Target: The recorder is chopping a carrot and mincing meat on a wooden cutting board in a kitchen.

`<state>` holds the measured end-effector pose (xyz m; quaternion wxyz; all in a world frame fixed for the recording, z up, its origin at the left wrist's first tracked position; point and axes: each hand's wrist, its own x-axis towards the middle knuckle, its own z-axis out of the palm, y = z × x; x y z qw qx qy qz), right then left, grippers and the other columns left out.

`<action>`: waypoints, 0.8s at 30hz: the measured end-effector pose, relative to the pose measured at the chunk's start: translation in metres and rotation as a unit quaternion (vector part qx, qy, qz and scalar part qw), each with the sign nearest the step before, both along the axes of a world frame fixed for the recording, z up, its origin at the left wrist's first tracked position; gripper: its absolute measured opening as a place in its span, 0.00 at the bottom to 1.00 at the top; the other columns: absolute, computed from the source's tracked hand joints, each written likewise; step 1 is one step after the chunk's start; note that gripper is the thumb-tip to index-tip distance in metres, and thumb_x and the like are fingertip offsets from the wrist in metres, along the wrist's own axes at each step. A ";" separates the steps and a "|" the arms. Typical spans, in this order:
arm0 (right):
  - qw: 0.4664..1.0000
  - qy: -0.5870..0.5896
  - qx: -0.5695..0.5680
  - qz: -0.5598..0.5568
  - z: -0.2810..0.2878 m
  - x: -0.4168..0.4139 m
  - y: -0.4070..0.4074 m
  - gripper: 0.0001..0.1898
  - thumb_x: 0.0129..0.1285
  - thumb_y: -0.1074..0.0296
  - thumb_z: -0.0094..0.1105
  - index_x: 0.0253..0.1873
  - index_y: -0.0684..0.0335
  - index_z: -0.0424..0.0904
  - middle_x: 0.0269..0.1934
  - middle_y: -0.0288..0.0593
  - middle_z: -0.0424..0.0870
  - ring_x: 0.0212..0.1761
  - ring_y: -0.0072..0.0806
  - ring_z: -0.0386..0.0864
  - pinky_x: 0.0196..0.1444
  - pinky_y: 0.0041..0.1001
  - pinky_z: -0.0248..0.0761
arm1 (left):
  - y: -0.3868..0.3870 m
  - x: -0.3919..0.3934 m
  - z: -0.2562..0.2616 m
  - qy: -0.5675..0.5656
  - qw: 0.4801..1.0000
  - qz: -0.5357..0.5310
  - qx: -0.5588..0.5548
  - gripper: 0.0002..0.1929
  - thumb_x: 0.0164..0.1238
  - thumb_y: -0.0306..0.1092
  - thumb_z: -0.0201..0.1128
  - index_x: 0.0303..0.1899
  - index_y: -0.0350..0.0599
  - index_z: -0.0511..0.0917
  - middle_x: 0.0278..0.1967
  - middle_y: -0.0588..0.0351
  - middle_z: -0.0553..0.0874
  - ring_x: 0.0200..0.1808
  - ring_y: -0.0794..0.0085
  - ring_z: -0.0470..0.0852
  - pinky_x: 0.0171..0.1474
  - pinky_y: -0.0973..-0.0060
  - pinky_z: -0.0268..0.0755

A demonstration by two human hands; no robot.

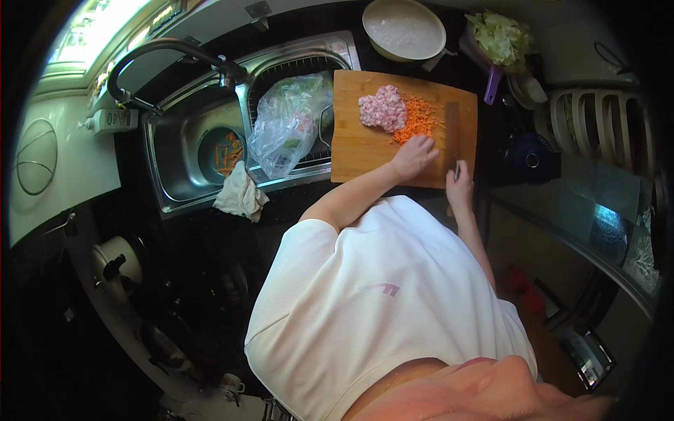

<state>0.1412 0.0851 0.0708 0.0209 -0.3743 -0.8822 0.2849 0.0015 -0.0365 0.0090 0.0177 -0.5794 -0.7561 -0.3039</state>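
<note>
On the wooden cutting board (pixel 358 158) lie a mound of pinkish minced meat (pixel 383 109) and, touching its right side, a heap of finely chopped orange pieces, probably carrot (pixel 418 120). My left hand (pixel 416 158) rests at the lower edge of the orange heap, fingers bent; whether it pinches any pieces cannot be told. At the board's right side my right hand (pixel 459 184) is closed on the handle of a kitchen knife (pixel 453 126). The broad, dark blade points away from me and lies to the right of the orange heap.
Left of the board is a steel sink (pixel 179 179) with a faucet (pixel 184 44), a clear plastic bag (pixel 287 121) on a rack, and a cloth (pixel 241 194) on its edge. A bowl of whitish contents (pixel 404 29) stands behind the board. Leafy vegetable (pixel 500 39) sits at the back right.
</note>
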 end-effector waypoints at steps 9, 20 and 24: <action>0.997 0.062 -0.002 -0.044 -0.004 0.033 0.002 0.13 0.66 0.69 0.51 0.54 0.61 0.69 0.41 0.62 0.82 0.45 0.60 0.81 0.41 0.46 0.74 | -0.041 -0.024 0.029 -0.113 0.980 0.083 0.140 0.20 0.50 0.23 0.61 0.50 0.43 0.78 0.52 0.49 0.81 0.53 0.54 0.80 0.55 0.63 0.75; 0.996 -0.049 0.076 0.026 0.010 -0.041 0.058 0.16 0.69 0.64 0.50 0.60 0.53 0.71 0.44 0.57 0.84 0.46 0.58 0.81 0.45 0.50 0.75 | -0.050 -0.017 0.034 -0.065 0.984 0.120 0.114 0.13 0.50 0.26 0.66 0.40 0.48 0.81 0.38 0.56 0.81 0.44 0.60 0.79 0.47 0.65 0.74; 0.974 -0.029 0.177 0.136 -0.003 -0.045 0.097 0.13 0.67 0.67 0.52 0.56 0.52 0.73 0.41 0.51 0.83 0.42 0.53 0.82 0.41 0.47 0.75 | -0.054 -0.014 0.026 -0.072 0.982 0.148 0.095 0.12 0.51 0.26 0.65 0.40 0.47 0.81 0.36 0.56 0.79 0.42 0.59 0.77 0.46 0.65 0.73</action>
